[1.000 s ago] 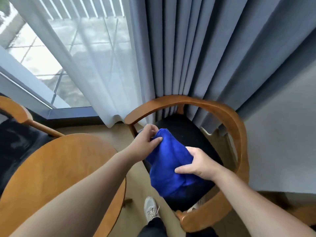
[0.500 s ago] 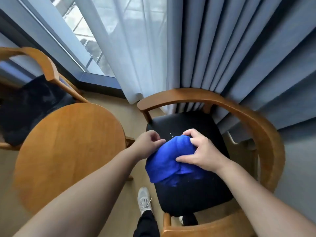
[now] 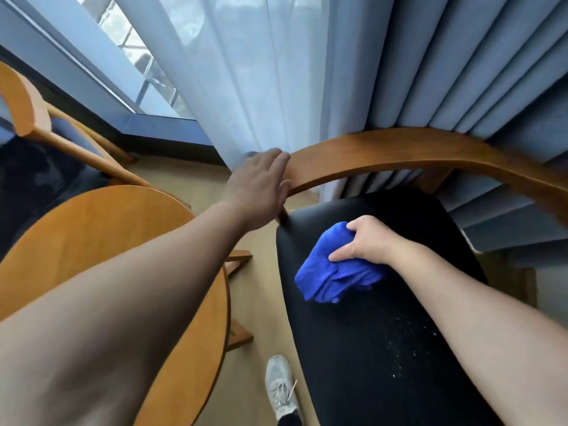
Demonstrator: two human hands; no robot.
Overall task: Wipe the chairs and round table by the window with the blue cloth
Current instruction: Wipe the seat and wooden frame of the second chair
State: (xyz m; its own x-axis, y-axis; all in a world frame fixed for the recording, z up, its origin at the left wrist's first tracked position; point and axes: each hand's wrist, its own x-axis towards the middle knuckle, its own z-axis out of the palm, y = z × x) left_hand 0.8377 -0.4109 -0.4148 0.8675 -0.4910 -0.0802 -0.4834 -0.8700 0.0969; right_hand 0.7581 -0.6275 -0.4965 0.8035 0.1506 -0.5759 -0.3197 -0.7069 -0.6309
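Note:
The blue cloth [image 3: 332, 272] is bunched up on the black seat [image 3: 384, 348] of the near chair. My right hand [image 3: 365, 239] grips the cloth from above and holds it against the seat. White specks dot the seat nearer me. My left hand [image 3: 258, 182] rests on the left end of the chair's curved wooden armrest [image 3: 399, 149], fingers laid over the wood. The round wooden table [image 3: 101, 229] is to the left, partly hidden by my left forearm. A second wooden chair [image 3: 27, 109] with a dark seat stands at the far left.
Sheer white curtain [image 3: 246, 72] and grey drapes [image 3: 445, 56] hang right behind the near chair, touching its backrest. The window frame [image 3: 153, 124] runs along the floor behind. My grey shoe [image 3: 281, 388] stands on the beige floor between table and chair.
My left hand let go of the cloth and moved up to the chair's armrest. My right hand now holds the cloth alone, lower on the seat. The view moved closer to the chair.

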